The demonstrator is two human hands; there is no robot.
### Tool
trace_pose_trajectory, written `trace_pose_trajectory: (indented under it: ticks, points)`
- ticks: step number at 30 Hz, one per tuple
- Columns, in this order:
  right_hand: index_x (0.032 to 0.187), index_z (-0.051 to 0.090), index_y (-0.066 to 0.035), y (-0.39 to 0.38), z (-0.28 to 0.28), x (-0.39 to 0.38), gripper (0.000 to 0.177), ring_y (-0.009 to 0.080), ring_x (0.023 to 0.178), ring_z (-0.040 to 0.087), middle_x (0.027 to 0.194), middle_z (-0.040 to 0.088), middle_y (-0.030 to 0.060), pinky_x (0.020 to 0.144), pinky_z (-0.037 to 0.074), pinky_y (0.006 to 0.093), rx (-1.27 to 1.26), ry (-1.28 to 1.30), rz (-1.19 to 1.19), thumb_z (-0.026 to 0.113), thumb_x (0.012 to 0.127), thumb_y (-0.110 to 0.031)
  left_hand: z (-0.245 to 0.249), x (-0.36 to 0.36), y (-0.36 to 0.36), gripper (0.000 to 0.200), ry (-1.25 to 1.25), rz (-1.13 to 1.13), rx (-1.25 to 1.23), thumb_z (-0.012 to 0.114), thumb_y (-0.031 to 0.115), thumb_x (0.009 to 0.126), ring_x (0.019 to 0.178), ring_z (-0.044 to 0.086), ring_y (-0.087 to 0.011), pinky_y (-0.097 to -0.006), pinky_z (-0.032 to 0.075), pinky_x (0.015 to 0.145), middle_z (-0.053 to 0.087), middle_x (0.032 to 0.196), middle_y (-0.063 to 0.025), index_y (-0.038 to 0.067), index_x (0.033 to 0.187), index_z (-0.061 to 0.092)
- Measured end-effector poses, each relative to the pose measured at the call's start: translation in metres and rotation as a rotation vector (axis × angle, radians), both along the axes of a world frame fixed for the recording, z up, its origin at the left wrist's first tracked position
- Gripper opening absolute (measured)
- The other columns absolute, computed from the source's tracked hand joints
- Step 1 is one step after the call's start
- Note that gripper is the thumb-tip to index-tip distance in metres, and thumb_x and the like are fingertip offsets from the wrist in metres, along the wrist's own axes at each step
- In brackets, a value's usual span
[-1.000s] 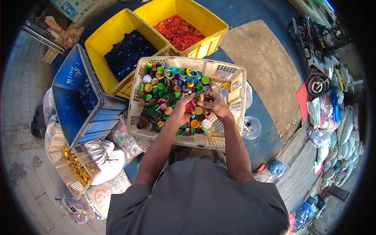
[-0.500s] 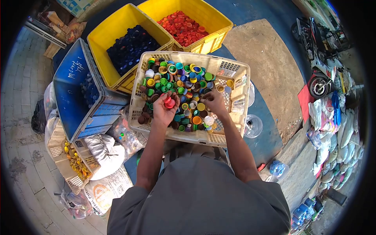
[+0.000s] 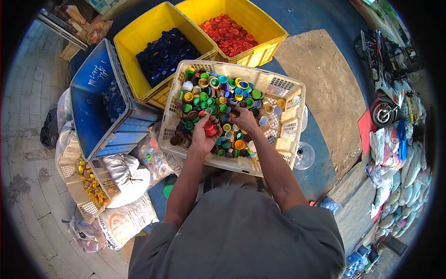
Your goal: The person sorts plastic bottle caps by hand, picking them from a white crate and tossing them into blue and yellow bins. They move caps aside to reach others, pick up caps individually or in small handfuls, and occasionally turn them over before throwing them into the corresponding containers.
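Observation:
A cream plastic crate (image 3: pixel 232 162) holds mixed bottle caps (image 3: pixel 203 95) in green, brown, blue, yellow and white. Over its near left part, my left hand (image 3: pixel 202 136) is curled palm up around red caps (image 3: pixel 210 129). Close to its right, my right hand (image 3: pixel 245 119) reaches down among the mixed caps, fingers bent together; whatever they pinch is too hidden to name.
Beyond the crate stand a yellow bin (image 3: pixel 132 42) of dark blue caps and another yellow bin (image 3: pixel 262 23) of red caps. A blue bin (image 3: pixel 88 100) and a crate of yellow caps (image 3: pixel 91 183) are at left. A clear container (image 3: pixel 304 156) lies right of the crate.
The view has shifted, so the crate and bins appear further right. My right hand has moved closer to my left hand and deeper among the caps. My left hand still holds red caps.

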State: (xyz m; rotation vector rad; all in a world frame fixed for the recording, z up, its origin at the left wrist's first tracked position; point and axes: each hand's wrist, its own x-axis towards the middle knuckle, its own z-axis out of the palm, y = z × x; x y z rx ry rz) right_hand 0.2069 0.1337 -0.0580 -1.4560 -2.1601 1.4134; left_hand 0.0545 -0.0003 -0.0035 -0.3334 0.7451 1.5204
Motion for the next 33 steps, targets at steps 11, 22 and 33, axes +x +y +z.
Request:
trace_pose_trajectory:
  ticks: [11,22,33]
  points:
    - [0.104,0.067,0.003,0.002,0.037,0.01,0.03,0.0285,0.084,0.067,0.093,0.069,0.0182,0.078,0.051,0.0363,-0.052,0.265,-0.181,0.066,0.087,-0.022,-0.001,0.003,0.003,0.025,0.156,-0.149,-0.021,0.059,0.028,0.095,0.075,0.058,-0.0133,-0.0309,0.052,0.068,0.061,0.088,-0.001,0.007,0.107,0.061]
    - [0.115,0.061,-0.004,-0.016,0.091,0.014,0.03,0.0025,0.052,0.039,0.07,0.051,-0.0062,0.046,0.029,0.019,-0.778,0.725,-0.2,0.06,0.096,-0.027,0.025,0.025,0.028,0.026,0.194,-0.212,-0.035,0.06,0.035,0.094,0.077,0.058,-0.0107,-0.0292,0.051,0.064,0.062,0.092,0.0015,0.012,0.107,0.06]
    - [0.11,0.059,-0.011,-0.017,0.089,0.015,0.022,0.0032,0.049,0.04,0.081,0.061,-0.0023,0.042,0.028,0.0176,-0.965,0.832,-0.272,0.052,0.1,-0.03,0.018,0.025,0.026,0.023,0.272,-0.224,0.104,0.065,0.026,0.093,0.075,0.057,-0.0065,-0.0253,0.052,0.058,0.06,0.09,0.0042,0.013,0.111,0.062]
